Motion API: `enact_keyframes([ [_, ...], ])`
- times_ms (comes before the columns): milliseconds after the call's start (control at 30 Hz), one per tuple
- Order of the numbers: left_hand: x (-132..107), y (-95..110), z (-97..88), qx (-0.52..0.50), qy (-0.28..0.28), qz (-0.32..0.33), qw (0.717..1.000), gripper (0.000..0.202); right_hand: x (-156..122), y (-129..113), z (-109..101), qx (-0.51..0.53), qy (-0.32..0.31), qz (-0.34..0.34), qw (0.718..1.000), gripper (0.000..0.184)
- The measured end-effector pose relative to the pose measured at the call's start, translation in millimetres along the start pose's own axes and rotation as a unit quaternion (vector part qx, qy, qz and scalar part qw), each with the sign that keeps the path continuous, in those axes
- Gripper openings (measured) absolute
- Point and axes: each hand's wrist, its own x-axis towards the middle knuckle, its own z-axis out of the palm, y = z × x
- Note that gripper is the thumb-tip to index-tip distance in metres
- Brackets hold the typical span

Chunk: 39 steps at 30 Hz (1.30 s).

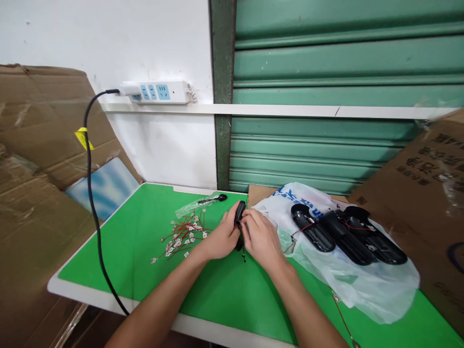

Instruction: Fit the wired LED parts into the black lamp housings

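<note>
Black housing: one, held between both hands above the middle of the green desk; its long axis runs away from the person and slightly upward, the far end tipped toward the wall.
Left hand: grip closed around the housing's left side, thumb on top.
Right hand: grip closed on the housing's right side, fingertips pinched near its upper end.
Wire: one thin lead hangs from the housing's lower end, between the wrists; its tip is near the desk, contact unclear.
Count of other housings: three black slotted shells lie side by side on a white plastic bag just right of the hands, long axes slanting from far-left to near-right, red wires across them.
Small parts: a loose pile of red-wired pieces just left of the hands, too many and too small to count.
Clear bag: one, beyond the pile, with a black tool resting on it.
Surroundings: cardboard boxes at both sides; one power strip on the wall; its black cable drops past the desk's left edge.
</note>
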Motion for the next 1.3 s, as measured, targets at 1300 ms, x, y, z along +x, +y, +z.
enact_keyframes([
  [1300, 5.6, 3.0, -4.7, -0.025, -0.011, 0.024, 0.999, 0.072, -2.6, -2.7, 9.5, 0.026, 0.025, 0.037, 0.999, 0.015],
])
